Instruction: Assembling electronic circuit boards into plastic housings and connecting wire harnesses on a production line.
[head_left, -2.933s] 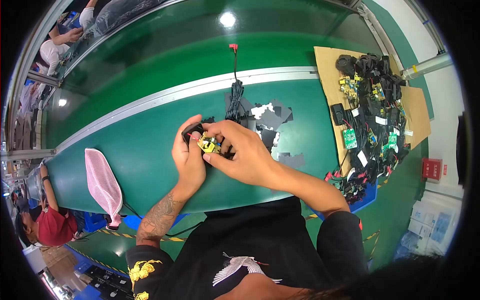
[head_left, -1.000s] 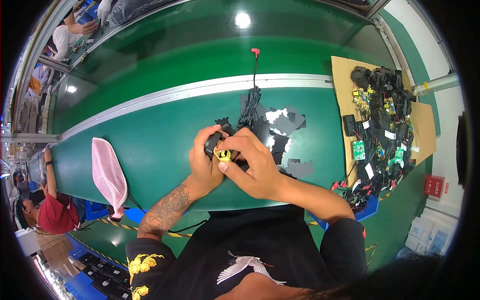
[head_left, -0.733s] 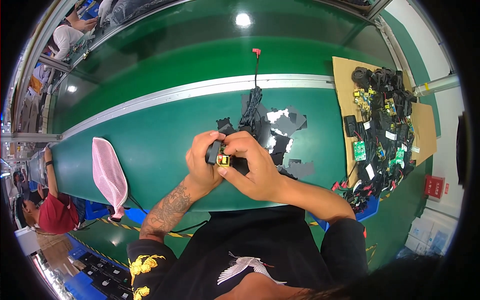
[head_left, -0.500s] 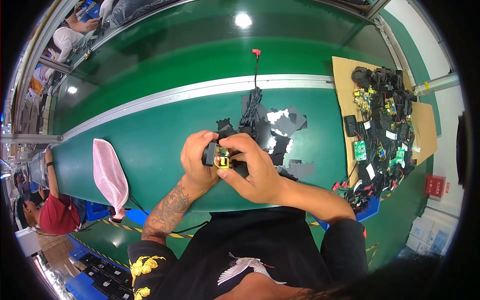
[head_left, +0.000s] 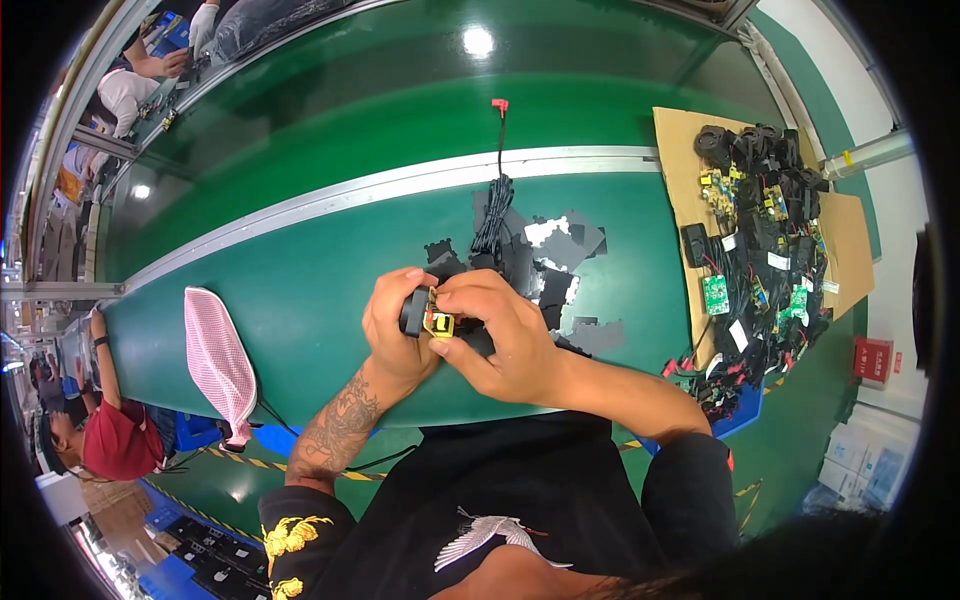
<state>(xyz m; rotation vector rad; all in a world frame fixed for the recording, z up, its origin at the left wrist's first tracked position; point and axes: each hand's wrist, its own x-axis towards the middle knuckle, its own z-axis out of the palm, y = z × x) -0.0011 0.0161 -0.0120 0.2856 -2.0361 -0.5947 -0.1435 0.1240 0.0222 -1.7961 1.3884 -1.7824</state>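
Observation:
My left hand (head_left: 390,325) is closed round a black plastic casing (head_left: 413,313) in front of my body. Against the casing's right side, my right hand (head_left: 515,345) pinches a small circuit board (head_left: 440,323) with yellow and metallic parts, thumb below and fingers above. Board and casing are close together; whether they touch inside is hidden by my fingers. Just beyond my hands lies a bundled black cable (head_left: 492,215) with a red connector (head_left: 500,104) at its far end. Thin dark-grey and silvery cut sheets (head_left: 565,245) are spread on the green bench around it.
At the right, cardboard (head_left: 675,150) carries a heap of black casings, cables and circuit boards (head_left: 775,250). A pink mesh-covered object (head_left: 218,355) lies at the left. A metal rail (head_left: 350,190) crosses the bench. Other people work at the far left, one in a red shirt (head_left: 122,440).
Both hands stay in nearly the same place, with the board turned slightly against the casing. The whole view has shifted a little.

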